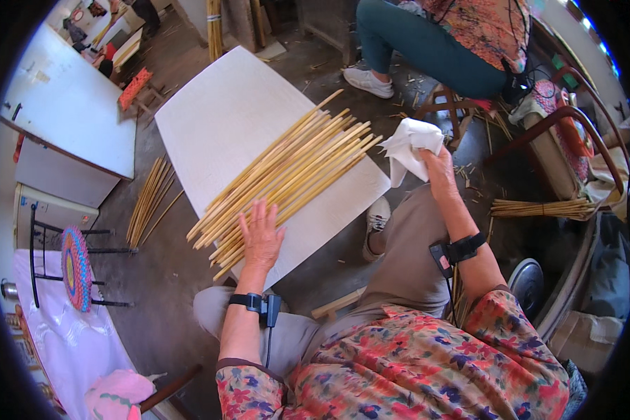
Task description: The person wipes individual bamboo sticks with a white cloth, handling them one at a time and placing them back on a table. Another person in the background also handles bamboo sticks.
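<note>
A spread layer of yellowish plant stems, cane-like, (294, 168) lies slantwise across a white board (220, 115) in front of me. My left hand (261, 236) rests flat on the near left part of the stems, fingers apart, gripping none of them. Beyond the right ends of the stems, my right hand (437, 165) holds a crumpled white cloth (410, 147) above the board's right corner. The cloth hides part of my fingers. Both forearms wear black straps with small devices.
Loose stems (149, 202) lie on the floor at left, near a black metal chair (44, 252). A tied stem bundle (543, 208) is at right. Another person (430, 52) sits beyond the board, by a metal-framed chair (583, 113). Plant scraps litter the floor.
</note>
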`<state>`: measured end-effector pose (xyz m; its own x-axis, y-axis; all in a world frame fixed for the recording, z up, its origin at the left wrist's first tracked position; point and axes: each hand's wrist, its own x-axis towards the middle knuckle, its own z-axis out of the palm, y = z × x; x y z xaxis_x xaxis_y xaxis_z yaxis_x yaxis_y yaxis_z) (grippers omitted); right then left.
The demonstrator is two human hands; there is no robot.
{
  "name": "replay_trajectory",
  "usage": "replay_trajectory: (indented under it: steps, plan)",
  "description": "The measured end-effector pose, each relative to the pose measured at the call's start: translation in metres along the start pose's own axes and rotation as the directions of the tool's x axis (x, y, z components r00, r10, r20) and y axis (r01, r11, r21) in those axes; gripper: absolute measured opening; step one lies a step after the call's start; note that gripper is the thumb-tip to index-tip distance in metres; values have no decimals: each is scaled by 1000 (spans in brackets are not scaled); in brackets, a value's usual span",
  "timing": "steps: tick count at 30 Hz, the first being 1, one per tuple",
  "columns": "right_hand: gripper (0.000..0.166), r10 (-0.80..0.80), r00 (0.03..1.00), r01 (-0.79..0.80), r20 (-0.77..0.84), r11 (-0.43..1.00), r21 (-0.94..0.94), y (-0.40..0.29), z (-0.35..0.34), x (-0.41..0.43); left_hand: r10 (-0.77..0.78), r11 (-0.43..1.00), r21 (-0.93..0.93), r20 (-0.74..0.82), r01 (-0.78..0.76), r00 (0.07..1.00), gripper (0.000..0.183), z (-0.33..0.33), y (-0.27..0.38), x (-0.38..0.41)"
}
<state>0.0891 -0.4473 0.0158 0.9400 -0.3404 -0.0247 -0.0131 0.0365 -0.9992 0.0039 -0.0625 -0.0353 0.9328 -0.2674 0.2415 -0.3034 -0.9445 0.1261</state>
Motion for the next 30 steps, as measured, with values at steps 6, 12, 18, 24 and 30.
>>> replay_trajectory:
  steps: [6, 12, 18, 24, 30]
  plan:
    - [24, -17, 1000, 17, -1, 999, -43, -1, -3, -1, 12, 1000, -11, -36, -12, 999, 27, 3, 19, -6]
    - [25, -36, 999, 38, 22, 996, -81, 0, -7, -1, -3, 999, -50, -27, 2, 1000, 29, -2, 8, -7]
    - [24, -65, 998, 67, 25, 996, -57, 3, -1, -1, -82, 996, 15, -38, 82, 996, 50, -4, -9, 33]
    - [24, -40, 998, 44, 47, 995, -84, 3, 5, 0, -253, 967, 15, 85, 252, 964, 58, 18, -14, 61]
    - [23, -17, 998, 21, 66, 998, -60, 5, 4, 2, -246, 969, 11, 92, 246, 965, 58, 31, -12, 48]
